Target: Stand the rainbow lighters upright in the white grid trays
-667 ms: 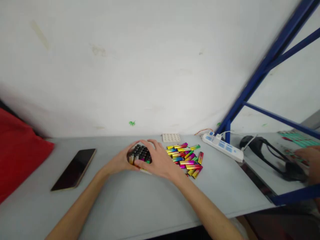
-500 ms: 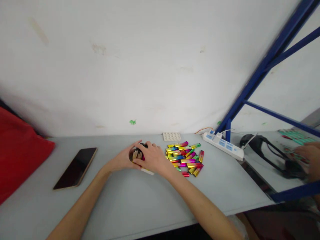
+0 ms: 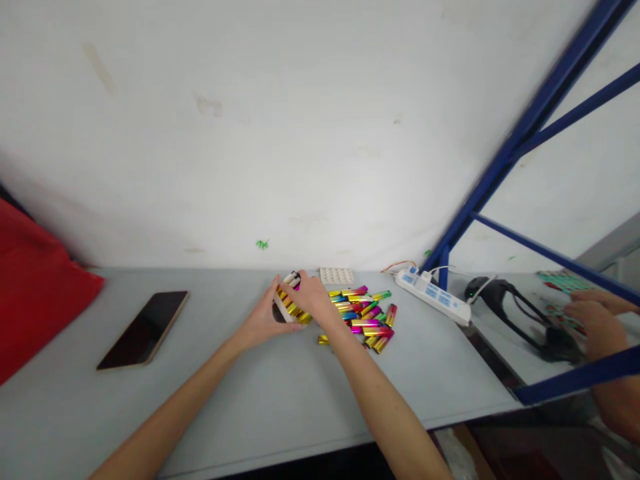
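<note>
A white tray filled with shiny gold and pink lighters (image 3: 289, 301) is tipped up on the grey table (image 3: 280, 400), far side raised. My left hand (image 3: 261, 321) grips its near left edge. My right hand (image 3: 314, 298) is clasped over its right side and top. Just right of the tray lies a loose pile of rainbow-coloured lighters (image 3: 367, 312). One stray lighter (image 3: 323, 340) lies apart, near my right wrist. An empty white tray with round holes (image 3: 337, 275) sits behind the pile by the wall.
A dark phone (image 3: 144, 329) lies at the left, beyond it red cloth (image 3: 35, 293). A white power strip (image 3: 433, 295) lies right of the pile. Blue frame bars (image 3: 525, 133) separate the neighbouring table, where another person's hands (image 3: 595, 323) are beside black cables.
The tray stood flat with dark lighter tops showing between my hands; it is now tipped up, showing the lighters' gold sides. Both hands have shifted toward the wall with it.
</note>
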Available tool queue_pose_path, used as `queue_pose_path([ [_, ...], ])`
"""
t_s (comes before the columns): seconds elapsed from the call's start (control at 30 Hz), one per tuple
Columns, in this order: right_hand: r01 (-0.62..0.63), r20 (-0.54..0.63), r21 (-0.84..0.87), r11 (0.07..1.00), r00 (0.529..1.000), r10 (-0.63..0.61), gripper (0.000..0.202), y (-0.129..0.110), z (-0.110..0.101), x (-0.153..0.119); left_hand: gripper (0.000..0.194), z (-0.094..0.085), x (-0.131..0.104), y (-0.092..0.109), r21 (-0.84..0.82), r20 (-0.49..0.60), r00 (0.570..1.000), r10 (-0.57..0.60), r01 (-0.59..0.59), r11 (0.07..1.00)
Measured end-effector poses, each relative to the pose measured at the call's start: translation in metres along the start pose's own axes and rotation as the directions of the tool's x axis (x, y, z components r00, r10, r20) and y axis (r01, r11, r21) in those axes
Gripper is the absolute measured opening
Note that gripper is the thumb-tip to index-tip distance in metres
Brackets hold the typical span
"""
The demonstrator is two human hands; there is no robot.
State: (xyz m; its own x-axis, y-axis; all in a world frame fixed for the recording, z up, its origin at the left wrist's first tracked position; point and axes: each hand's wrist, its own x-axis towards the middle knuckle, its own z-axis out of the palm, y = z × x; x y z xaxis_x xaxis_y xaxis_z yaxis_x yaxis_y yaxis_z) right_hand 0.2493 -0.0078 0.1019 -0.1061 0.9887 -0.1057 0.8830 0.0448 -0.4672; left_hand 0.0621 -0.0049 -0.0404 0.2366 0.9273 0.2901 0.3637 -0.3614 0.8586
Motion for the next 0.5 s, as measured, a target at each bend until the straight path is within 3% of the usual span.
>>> queue_pose_path([
  [0.1,-0.003,-0.031,0.018,1.0,1.0,0.004,0.067,0.008,0.002,0.0,0.171,0.014,-0.002,-0.003,0.001,-0.044,0.998,0.033,-0.033,0.999],
  [0.2,-0.031,-0.061,0.032,0.999,0.998,0.033,0.062,0.011,0.005,-0.005,0.167,0.018,-0.001,-0.004,0.018,-0.091,0.995,0.034,-0.032,0.999],
  [0.37,-0.004,-0.205,-0.054,0.999,0.979,-0.007,0.06,0.012,0.004,-0.018,0.158,0.019,0.004,0.007,-0.133,0.044,0.998,-0.038,0.043,0.99],
  [0.5,0.058,-0.188,-0.115,0.992,0.979,-0.079,0.05,0.014,0.005,-0.025,0.145,0.027,0.007,0.016,-0.134,0.08,0.997,-0.009,0.02,0.991],
])
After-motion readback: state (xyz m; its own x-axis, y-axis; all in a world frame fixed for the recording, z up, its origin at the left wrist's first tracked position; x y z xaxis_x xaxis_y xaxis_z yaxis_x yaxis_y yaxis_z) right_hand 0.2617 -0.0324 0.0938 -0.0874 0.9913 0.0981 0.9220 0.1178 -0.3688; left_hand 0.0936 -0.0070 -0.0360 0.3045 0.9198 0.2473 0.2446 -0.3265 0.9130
